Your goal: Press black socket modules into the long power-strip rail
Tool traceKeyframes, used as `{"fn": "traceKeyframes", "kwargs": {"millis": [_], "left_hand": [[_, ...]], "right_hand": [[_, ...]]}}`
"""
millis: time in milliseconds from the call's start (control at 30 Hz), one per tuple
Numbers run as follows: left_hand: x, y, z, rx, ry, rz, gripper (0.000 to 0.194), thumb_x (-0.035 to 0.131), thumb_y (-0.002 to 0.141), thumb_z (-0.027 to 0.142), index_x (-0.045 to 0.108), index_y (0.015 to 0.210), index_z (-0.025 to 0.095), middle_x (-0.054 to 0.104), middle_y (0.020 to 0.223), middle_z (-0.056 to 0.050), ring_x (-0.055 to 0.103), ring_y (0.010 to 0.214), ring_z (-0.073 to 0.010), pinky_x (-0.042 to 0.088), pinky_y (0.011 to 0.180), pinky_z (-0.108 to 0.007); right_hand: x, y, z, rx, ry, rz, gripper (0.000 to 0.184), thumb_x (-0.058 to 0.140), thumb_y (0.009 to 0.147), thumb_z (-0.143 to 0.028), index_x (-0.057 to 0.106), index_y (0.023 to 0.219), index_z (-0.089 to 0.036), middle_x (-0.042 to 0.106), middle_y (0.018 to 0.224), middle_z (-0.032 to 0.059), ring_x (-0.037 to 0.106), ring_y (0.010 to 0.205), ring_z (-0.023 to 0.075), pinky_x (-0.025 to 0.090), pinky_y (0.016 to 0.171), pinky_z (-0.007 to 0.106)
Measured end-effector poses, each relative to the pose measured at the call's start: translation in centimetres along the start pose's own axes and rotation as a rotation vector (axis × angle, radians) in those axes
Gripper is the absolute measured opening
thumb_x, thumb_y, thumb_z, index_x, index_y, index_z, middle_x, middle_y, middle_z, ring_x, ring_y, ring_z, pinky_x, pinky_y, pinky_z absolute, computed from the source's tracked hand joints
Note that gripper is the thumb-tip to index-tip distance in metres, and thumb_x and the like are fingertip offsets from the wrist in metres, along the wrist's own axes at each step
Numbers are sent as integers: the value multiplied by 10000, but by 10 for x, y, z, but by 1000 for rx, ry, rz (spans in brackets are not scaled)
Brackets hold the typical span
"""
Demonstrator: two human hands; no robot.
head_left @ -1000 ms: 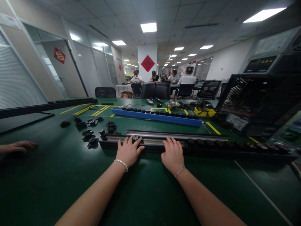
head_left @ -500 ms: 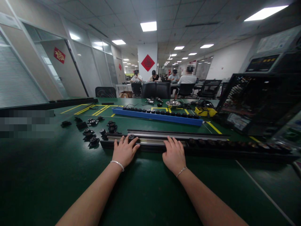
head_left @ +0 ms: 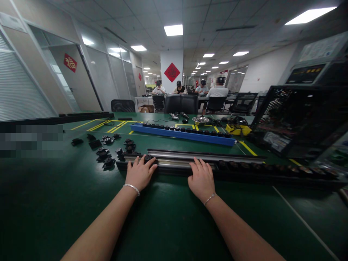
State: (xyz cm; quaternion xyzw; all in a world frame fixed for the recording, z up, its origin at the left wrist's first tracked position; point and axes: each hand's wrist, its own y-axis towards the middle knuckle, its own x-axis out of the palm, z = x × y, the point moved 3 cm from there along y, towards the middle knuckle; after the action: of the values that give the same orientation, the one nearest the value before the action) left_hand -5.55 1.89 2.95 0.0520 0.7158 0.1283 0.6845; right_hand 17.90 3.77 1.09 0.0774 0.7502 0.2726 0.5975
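Observation:
A long black rail [head_left: 174,166] with a bright metal channel lies across the green table in front of me. Over its left part my left hand [head_left: 139,173] is open, fingers spread. Its index finger touches or nearly touches a small round-topped black part [head_left: 148,158] sitting in the channel; the fingers partly hide that part. Further right, my right hand [head_left: 201,178] is open too, its outstretched fingers resting on the rail and the thumb at the near side. Several similar black parts [head_left: 244,166] fill the rail's right stretch in a row.
Several loose black parts [head_left: 102,154] lie left of the rail. Behind it are a second rail [head_left: 201,155] and a blue strip [head_left: 185,135] carrying black parts. A metal bowl [head_left: 200,119], yellow bin [head_left: 238,129] and open black case [head_left: 293,119] stand farther off. People sit beyond.
My left hand has shifted slightly left along the rail, and the small black part by its index finger has moved left with it. My right hand stays put.

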Motion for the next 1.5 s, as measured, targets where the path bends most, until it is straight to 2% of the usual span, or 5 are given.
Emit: {"fn": "traceKeyframes", "kwargs": {"millis": [833,1167,1500], "left_hand": [[-5,9,-38,-182,-31,1,526,190,890,531,571,1201,347,551,1280,-64,441,1216,-289,353,954,-466],[-6,12,-53,-211,-34,20,529,195,890,505,616,1150,317,583,1231,-91,498,1159,-300,390,914,-469],[-5,13,-62,-219,-19,53,499,224,894,465,650,1101,305,634,1128,-85,546,1085,-259,422,873,-387]], "right_hand": [[0,1,1,-1,2,-3,453,459,711,-144,594,1143,-149,473,1357,82,349,1273,249,184,1073,409],[1,0,1,-5,-1,1,445,460,715,-150,596,1139,-148,478,1352,83,358,1267,250,188,1071,408],[2,0,1,-7,-4,7,451,451,711,-142,594,1139,-152,479,1352,80,357,1268,242,186,1072,405]]}}
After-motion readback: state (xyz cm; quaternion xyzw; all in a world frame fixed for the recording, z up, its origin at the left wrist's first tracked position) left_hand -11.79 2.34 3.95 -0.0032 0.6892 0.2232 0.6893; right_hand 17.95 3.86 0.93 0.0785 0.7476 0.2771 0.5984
